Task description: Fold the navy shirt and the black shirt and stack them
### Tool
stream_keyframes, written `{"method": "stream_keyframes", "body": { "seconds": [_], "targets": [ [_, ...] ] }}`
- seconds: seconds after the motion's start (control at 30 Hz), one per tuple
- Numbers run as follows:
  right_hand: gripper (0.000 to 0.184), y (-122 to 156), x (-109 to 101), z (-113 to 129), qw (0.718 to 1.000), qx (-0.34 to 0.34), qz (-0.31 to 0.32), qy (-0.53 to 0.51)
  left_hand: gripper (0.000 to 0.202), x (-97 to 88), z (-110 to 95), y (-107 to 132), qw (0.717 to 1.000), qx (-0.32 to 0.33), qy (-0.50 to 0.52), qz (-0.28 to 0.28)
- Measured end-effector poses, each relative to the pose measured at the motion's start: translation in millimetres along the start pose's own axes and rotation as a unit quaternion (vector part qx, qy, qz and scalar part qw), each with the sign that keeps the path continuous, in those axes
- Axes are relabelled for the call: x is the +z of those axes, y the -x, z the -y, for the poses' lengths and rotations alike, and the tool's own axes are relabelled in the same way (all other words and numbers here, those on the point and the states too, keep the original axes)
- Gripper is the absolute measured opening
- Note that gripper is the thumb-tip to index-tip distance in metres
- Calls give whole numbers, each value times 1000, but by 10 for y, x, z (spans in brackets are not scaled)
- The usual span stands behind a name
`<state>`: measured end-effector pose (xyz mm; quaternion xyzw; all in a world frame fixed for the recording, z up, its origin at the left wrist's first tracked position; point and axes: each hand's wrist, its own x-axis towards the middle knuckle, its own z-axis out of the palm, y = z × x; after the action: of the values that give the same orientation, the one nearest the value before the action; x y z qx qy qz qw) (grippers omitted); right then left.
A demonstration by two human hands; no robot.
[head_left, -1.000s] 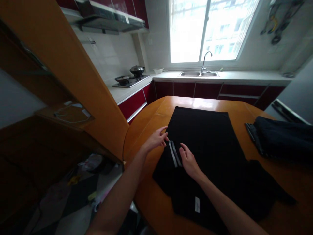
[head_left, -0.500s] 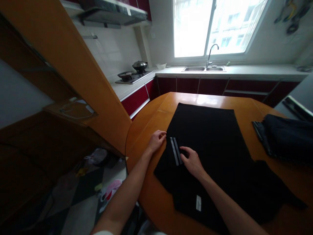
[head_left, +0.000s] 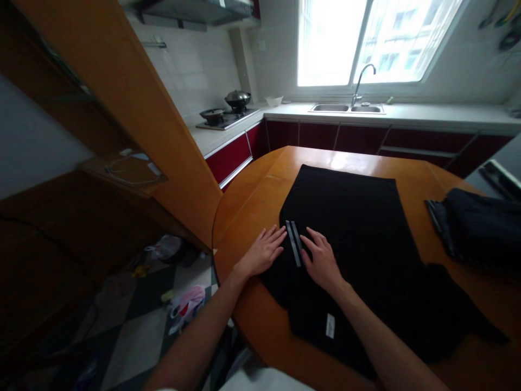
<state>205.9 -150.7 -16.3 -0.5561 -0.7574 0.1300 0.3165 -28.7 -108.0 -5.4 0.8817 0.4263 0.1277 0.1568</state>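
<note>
A black shirt (head_left: 354, 217) lies spread on the wooden table (head_left: 252, 190), its hem toward the window. Two grey stripes (head_left: 293, 243) show on its left sleeve, and a white label (head_left: 330, 326) is near its bottom edge. My left hand (head_left: 262, 252) rests flat at the left edge of the shirt, fingers stretched out toward the stripes. Just right of the stripes, my right hand (head_left: 320, 258) lies on the cloth with its fingers apart. Nothing is held in either hand.
A folded pile of dark clothing (head_left: 480, 225) sits on the table's right side. Beyond the table are a counter with a sink (head_left: 348, 108) and a stove with a lidded wok (head_left: 237, 99). A wooden partition (head_left: 171, 119) rises at the left.
My left hand has gone from pinching the shirt's left edge to lying flat with fingers spread. My right hand has opened its fingers beside the stripes. The view has shifted slightly.
</note>
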Motion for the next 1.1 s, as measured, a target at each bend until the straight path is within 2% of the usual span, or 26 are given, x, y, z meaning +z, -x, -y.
{"method": "stream_keyframes", "body": {
  "seconds": [0.07,0.17,0.37,0.43,0.5,0.57,0.7,0.87,0.93,1.03,1.1],
  "targets": [
    [47,-1,1,-2,999,-13,35,17,54,3,-33,149,999,-14,-37,19],
    [48,-5,0,12,997,-7,69,46,52,-40,-69,371,996,-1,-73,44],
    [48,-15,-26,22,995,6,87,58,50,-116,-20,823,995,20,-81,60],
    [48,-16,-26,13,995,9,85,47,49,-106,14,934,998,-9,-60,12],
    [48,-15,-18,4,996,15,80,34,48,-88,15,1006,995,-54,-35,-73],
    [47,-14,-2,-8,997,21,71,19,45,-73,-26,1044,990,-63,-17,-125],
    [46,-23,35,-51,998,46,35,-32,32,-44,-137,1069,995,11,-20,-97],
    [42,-32,30,-110,991,86,-7,-104,26,-2,-160,1064,987,-8,-17,-162],
    [41,-29,9,-117,988,91,-19,-127,32,-8,-186,1060,989,10,-27,-142],
    [40,-26,-17,-107,983,96,-35,-153,42,-37,-262,1072,995,67,-43,-53],
    [39,-27,-19,-95,981,98,-44,-163,39,-66,-295,1080,994,100,-32,-13]
  ]
}}
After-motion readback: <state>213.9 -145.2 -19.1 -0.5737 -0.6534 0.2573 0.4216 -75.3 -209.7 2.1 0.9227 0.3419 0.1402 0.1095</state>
